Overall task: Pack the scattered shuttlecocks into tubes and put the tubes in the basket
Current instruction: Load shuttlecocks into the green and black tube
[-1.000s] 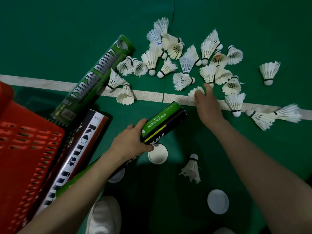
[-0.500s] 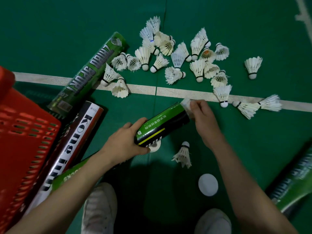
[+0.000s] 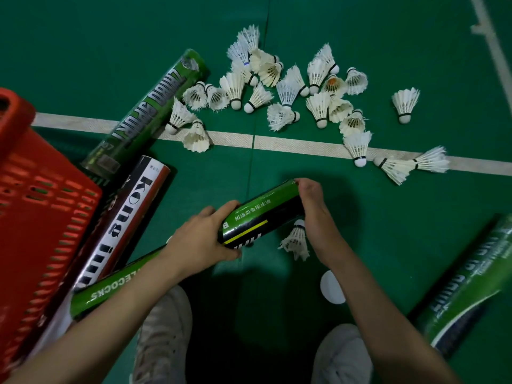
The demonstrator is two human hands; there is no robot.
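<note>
My left hand [image 3: 202, 241] grips a green and black tube [image 3: 263, 213], which lies tilted just above the floor. Cupped over the tube's open upper end is my right hand [image 3: 311, 202]; its fingertips are curled at the rim and hide what is inside. One shuttlecock [image 3: 296, 241] lies on the floor under my right wrist. Several white shuttlecocks [image 3: 288, 91] are scattered beyond the white court line [image 3: 291, 144]. The red basket [image 3: 41, 217] stands at the left.
Three more tubes lie beside the basket: a green one [image 3: 149, 112], a black, red and white one [image 3: 124, 223] and a green one [image 3: 110, 289] under my left forearm. Another green tube [image 3: 471, 284] lies at the right. A white cap [image 3: 331, 289] and my shoes [image 3: 163, 336] are near.
My right hand picked a shuttlecock from the pile, brought it to the tube's mouth, and now covers the opening with the shuttlecock out of sight. The left hand kept its hold on the tube.
</note>
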